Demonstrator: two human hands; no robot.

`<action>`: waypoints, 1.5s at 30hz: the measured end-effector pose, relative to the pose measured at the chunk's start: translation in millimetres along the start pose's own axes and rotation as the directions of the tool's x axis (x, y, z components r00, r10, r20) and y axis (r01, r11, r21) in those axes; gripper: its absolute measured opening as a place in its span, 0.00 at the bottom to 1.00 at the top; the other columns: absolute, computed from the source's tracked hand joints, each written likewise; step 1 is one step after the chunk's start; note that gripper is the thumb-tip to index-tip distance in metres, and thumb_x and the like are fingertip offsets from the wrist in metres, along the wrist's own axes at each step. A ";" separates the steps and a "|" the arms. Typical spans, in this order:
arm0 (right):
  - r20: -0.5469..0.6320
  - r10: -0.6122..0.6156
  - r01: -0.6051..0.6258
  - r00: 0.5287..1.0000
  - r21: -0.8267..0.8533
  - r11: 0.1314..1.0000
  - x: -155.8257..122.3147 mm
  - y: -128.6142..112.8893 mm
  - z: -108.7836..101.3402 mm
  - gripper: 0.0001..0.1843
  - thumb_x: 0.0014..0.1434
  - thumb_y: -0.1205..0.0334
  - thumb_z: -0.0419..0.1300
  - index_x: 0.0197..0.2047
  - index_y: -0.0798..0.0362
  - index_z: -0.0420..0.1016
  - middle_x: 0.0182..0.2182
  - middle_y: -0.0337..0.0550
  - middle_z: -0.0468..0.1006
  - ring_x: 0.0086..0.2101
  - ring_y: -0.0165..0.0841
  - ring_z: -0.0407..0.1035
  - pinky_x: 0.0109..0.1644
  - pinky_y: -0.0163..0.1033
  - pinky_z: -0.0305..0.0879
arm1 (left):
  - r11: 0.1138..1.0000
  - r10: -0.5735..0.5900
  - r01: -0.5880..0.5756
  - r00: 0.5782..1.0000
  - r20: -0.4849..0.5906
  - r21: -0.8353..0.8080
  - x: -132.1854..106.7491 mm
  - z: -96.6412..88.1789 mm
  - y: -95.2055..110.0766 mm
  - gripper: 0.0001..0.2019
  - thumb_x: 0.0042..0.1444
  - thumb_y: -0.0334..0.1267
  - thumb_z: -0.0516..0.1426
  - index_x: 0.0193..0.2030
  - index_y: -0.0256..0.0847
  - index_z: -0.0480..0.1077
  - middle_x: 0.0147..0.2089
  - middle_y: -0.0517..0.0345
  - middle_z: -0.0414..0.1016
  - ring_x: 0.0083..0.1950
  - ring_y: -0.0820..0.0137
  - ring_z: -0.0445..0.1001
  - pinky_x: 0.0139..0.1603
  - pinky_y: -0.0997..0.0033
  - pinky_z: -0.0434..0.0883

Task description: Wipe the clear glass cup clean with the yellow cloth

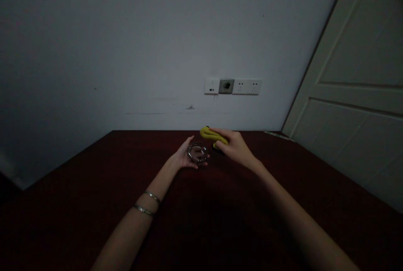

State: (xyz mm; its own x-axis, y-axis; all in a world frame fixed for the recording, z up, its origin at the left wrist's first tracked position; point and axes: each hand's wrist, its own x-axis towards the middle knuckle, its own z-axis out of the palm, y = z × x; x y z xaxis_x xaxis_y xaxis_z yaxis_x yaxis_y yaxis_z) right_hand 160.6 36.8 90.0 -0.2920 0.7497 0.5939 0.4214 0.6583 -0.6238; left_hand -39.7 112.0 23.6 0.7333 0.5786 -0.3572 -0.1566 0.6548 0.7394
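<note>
Bare forearms (127, 234), two slim bangles (153, 196) on the left, seemingly silver-toned

There are two hands, one left hand (185, 155) and one right hand (234, 147), with one clear glass dish (198, 153) and one yellow soft-looking item (214, 135) between the pair of them, plus two bracelets (144, 210), both on the left forearm. One bench (195, 220) carries one thin pale strip (278, 136) near its far right corner, and one door (355, 95) stands at the right. On the wall (157, 44) sit one white plate (211, 86), one grey plate (222, 87) and two white sockets (247, 87) in a single row.
</note>
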 end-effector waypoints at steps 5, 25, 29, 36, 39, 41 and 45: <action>0.402 -0.267 0.383 0.876 -0.245 0.890 -7.7 -2.8 10.4 0.24 0.54 0.73 0.53 0.54 0.49 0.68 0.53 0.45 0.71 0.55 0.33 0.62 0.58 0.46 0.59 | 0.998 -0.065 0.062 0.994 0.086 0.028 9.0 -1.2 -8.8 0.33 0.51 0.65 0.42 0.41 0.34 0.69 0.30 0.40 0.77 0.28 0.50 0.76 0.12 0.62 0.67; 0.487 -0.105 0.407 0.867 -0.571 0.713 -24.6 4.2 60.8 0.18 0.59 0.72 0.51 0.52 0.56 0.67 0.51 0.52 0.73 0.55 0.40 0.62 0.58 0.51 0.54 | 0.972 -0.062 0.076 0.995 -0.073 0.223 7.1 -15.9 -5.8 0.22 0.54 0.53 0.49 0.35 0.33 0.71 0.22 0.40 0.75 0.21 0.53 0.75 0.10 0.65 0.67; 0.465 -0.013 0.325 0.885 -0.598 0.733 -27.1 -2.2 61.0 0.17 0.56 0.72 0.52 0.50 0.59 0.68 0.48 0.55 0.74 0.54 0.42 0.63 0.58 0.50 0.53 | 0.963 -0.006 0.050 0.986 -0.165 0.264 9.8 -7.9 -6.1 0.25 0.53 0.57 0.49 0.30 0.33 0.71 0.19 0.42 0.74 0.19 0.57 0.74 0.10 0.67 0.67; 0.472 0.158 0.095 0.867 -0.468 0.879 -15.1 -1.8 39.5 0.11 0.50 0.70 0.52 0.34 0.54 0.75 0.29 0.44 0.78 0.29 0.33 0.70 0.35 0.36 0.61 | 0.947 0.141 -0.070 0.967 -0.211 0.315 14.0 8.3 -8.1 0.27 0.51 0.61 0.48 0.28 0.35 0.71 0.18 0.47 0.74 0.15 0.62 0.71 0.09 0.70 0.64; 0.540 0.191 -0.098 0.820 -0.197 0.976 -9.0 8.9 28.7 0.13 0.48 0.69 0.53 0.34 0.53 0.77 0.26 0.38 0.76 0.24 0.27 0.66 0.29 0.33 0.60 | 0.945 0.163 -0.079 0.955 -0.247 0.318 15.7 9.8 -11.1 0.25 0.52 0.58 0.50 0.29 0.35 0.71 0.18 0.49 0.73 0.14 0.63 0.70 0.09 0.71 0.62; 0.611 0.230 -0.319 0.758 0.040 0.947 -7.4 17.1 22.0 0.16 0.47 0.69 0.51 0.36 0.55 0.78 0.27 0.39 0.77 0.24 0.27 0.67 0.28 0.31 0.62 | 0.952 0.171 -0.107 0.963 -0.206 0.288 17.2 8.4 -13.7 0.23 0.52 0.56 0.51 0.31 0.35 0.72 0.18 0.49 0.73 0.14 0.63 0.70 0.10 0.71 0.62; 0.599 0.326 -0.634 0.732 0.422 0.648 -7.1 29.3 8.7 0.23 0.43 0.69 0.54 0.45 0.58 0.74 0.34 0.46 0.79 0.31 0.34 0.73 0.33 0.39 0.71 | 0.975 0.150 -0.112 0.968 -0.199 0.193 18.8 1.9 -16.3 0.23 0.51 0.56 0.50 0.34 0.35 0.71 0.21 0.47 0.75 0.19 0.58 0.74 0.12 0.69 0.63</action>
State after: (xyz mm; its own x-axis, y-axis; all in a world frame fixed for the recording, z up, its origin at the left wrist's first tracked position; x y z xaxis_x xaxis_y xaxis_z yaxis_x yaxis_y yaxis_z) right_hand 167.5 51.4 63.1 -0.5906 0.8037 -0.0728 0.0954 -0.0200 -0.9952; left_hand -22.2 111.3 5.9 0.5551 0.7555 -0.3481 -0.1066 0.4796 0.8710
